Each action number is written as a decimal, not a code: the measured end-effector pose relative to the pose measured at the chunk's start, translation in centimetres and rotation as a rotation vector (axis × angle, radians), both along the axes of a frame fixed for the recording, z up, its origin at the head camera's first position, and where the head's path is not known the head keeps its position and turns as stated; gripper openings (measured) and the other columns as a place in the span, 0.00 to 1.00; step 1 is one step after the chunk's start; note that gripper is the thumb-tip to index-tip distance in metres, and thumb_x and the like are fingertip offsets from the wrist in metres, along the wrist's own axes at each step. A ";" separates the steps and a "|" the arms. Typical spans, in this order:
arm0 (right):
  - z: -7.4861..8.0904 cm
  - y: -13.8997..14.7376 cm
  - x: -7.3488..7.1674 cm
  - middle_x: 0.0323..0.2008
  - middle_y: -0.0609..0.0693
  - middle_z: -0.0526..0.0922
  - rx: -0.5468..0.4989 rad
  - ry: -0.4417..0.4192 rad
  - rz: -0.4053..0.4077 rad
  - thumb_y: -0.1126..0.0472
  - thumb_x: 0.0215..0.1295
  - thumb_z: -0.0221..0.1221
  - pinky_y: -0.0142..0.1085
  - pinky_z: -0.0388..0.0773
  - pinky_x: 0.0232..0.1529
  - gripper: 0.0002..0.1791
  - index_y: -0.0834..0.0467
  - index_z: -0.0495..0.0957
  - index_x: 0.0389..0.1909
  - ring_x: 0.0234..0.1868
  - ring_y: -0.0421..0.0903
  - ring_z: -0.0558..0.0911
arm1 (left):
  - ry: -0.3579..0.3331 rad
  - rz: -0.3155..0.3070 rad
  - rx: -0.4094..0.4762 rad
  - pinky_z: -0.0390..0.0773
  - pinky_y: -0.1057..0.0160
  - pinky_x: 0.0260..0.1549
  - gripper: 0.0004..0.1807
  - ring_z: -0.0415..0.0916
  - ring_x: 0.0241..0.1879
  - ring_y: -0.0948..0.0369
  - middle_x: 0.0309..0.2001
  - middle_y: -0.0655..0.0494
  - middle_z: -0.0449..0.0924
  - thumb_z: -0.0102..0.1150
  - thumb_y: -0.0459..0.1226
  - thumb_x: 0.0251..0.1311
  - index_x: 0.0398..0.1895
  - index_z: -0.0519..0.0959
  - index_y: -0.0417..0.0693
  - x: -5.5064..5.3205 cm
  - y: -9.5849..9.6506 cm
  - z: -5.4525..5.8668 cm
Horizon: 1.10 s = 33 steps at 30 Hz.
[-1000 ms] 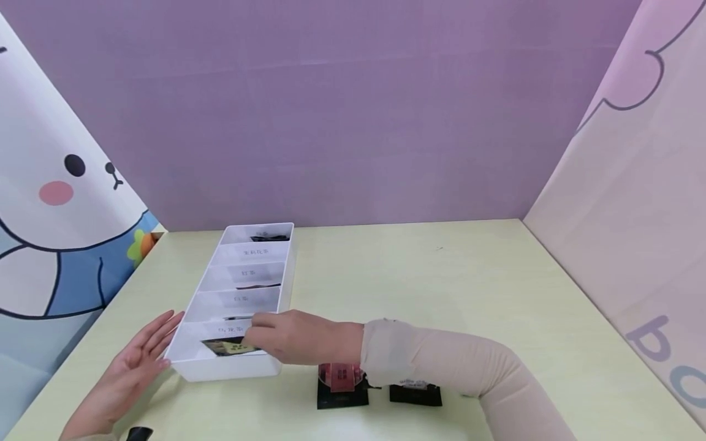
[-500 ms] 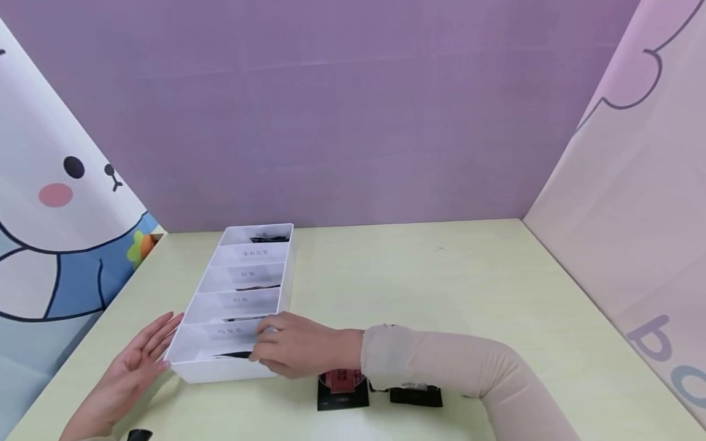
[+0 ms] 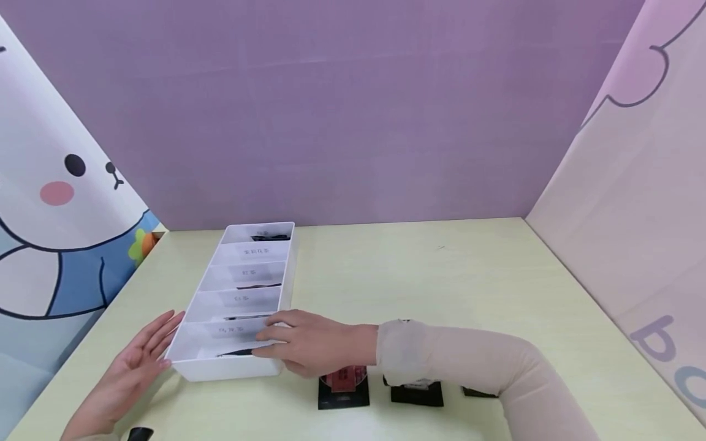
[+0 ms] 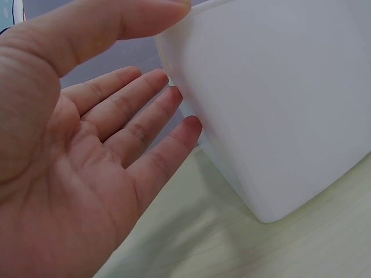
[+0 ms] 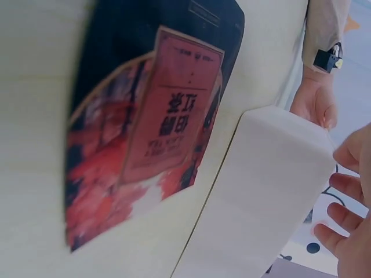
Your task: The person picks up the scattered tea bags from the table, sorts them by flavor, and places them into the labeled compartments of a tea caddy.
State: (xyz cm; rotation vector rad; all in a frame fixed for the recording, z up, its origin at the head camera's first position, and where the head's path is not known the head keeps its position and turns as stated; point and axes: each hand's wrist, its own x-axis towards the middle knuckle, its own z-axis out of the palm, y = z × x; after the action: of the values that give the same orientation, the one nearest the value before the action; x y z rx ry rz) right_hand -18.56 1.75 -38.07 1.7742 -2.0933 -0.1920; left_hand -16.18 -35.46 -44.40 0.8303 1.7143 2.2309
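A long white divided tray (image 3: 231,369) with handwritten labels stands at the left of the table. My left hand (image 3: 129,370) is at its near left corner, palm up and fingers straight; in the left wrist view the thumb and fingertips lie right at the tray wall (image 4: 278,116). Over the near right rim is my right hand (image 3: 309,343), its fingers extended and spread. Near its fingertips, a dark tea sachet (image 3: 237,353) lies low in the front compartment, only its edge showing. The right wrist view shows the hand's fingers (image 5: 345,217) apart, with nothing between them.
A black and red tea sachet (image 3: 343,392) lies on the table below the right hand, with another black sachet (image 3: 417,395) to its right. A third (image 3: 480,392) is mostly under the sleeve. Dark packets (image 3: 270,237) sit in the tray's far compartment.
The right hand has let go of the sachet, which has gone from showing its yellowish face to lying lower in the front compartment. The fingers have spread. The left hand has not moved.
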 end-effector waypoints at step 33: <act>-3.1 8.2 0.1 0.55 0.46 0.71 0.205 -0.402 -0.467 0.25 0.60 0.53 0.37 0.69 0.52 0.39 0.51 0.71 0.60 0.51 0.42 0.67 | 0.002 0.014 -0.015 0.68 0.72 0.61 0.43 0.61 0.69 0.71 0.74 0.66 0.61 0.31 0.12 0.64 0.80 0.50 0.50 0.1 -0.1 0.0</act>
State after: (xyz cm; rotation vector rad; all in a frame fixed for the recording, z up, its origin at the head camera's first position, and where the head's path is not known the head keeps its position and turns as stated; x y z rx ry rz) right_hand -18.49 9.96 -41.15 1.4905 -2.8560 -0.1935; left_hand -16.12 -35.53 -44.41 0.8203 1.7408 2.2237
